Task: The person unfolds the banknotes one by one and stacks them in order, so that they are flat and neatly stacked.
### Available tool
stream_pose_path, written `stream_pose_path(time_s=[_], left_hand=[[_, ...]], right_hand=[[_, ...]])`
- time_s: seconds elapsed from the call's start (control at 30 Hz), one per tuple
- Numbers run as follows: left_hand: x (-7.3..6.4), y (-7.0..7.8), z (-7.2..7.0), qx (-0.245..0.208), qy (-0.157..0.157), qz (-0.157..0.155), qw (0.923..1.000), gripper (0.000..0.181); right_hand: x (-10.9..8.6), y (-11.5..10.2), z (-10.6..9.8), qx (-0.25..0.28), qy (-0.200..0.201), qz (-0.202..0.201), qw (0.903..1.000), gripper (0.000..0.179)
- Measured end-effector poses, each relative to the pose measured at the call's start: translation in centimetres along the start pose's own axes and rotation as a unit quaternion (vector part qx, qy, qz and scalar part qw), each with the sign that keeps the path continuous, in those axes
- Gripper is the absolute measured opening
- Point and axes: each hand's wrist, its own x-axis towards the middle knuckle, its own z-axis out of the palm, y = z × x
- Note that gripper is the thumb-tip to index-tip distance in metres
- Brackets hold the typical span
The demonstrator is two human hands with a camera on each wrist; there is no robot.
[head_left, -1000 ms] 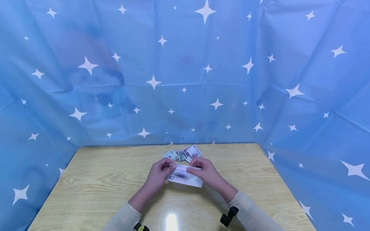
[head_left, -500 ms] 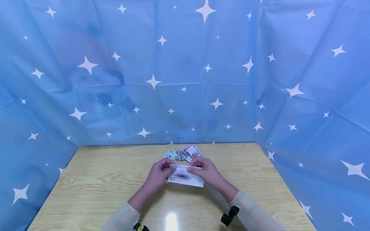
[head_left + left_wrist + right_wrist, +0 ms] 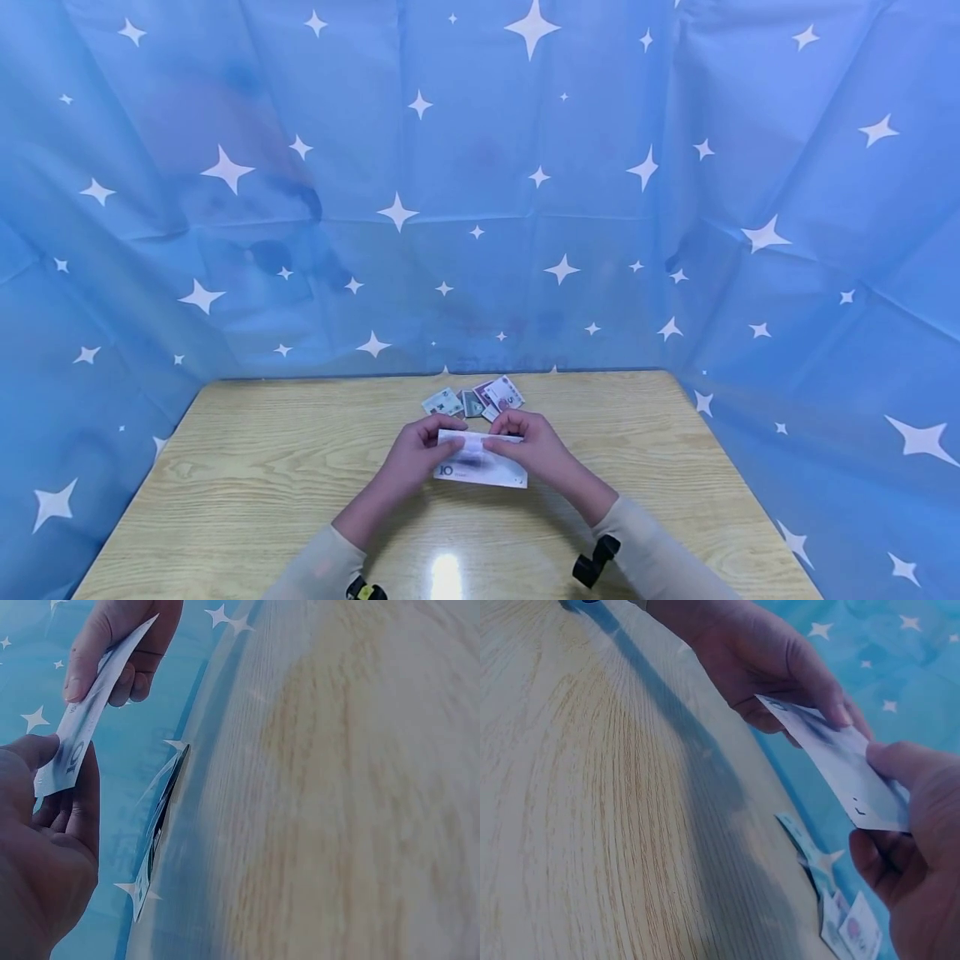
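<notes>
Curtain [image 3: 480,179]: blue cloth with white 4-pointed stars, standing behind the desk and down both sides of it.
Desk [image 3: 255,467]: pale wood grain, with a bright patch of glare at the near side.
Sleeves [image 3: 671,546]: light-coloured, 1 on each forearm, both reaching in from the near edge.
Left hand [image 3: 412,454]: pinching the banknote [image 3: 491,473] near its left end, thumb on the face towards the person, fingers behind.
Right hand [image 3: 536,448]: pinching the same note along its upper part, right of the left thumb, fingers again behind.
Banknote, position: between the 2 hands, raised above the desk, its long side running from hand to hand and its lower part hanging below both thumbs.
Loose notes [image 3: 442,403]: several, partly overlapping, on the desk near its far edge, just beyond the hands in the head view.
Printed number [image 3: 446,471]: 10, at the banknote's lower left corner.
</notes>
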Motion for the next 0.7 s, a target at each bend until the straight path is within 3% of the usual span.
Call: stream_pose_path(time_s=[0.3, 0.7], left_hand=[[-0.11, 0.35, 0.17, 0.021, -0.001, -0.005, 0.9998, 0.013], [-0.03, -0.37, -0.4, 0.031, -0.003, -0.022, 0.9993, 0.011]], right_hand=[[-0.16, 0.03, 0.02, 0.001, -0.011, 0.001, 0.9999, 0.015], [-0.04, 0.7, -0.41, -0.002, -0.008, -0.002, 1.0, 0.011]])
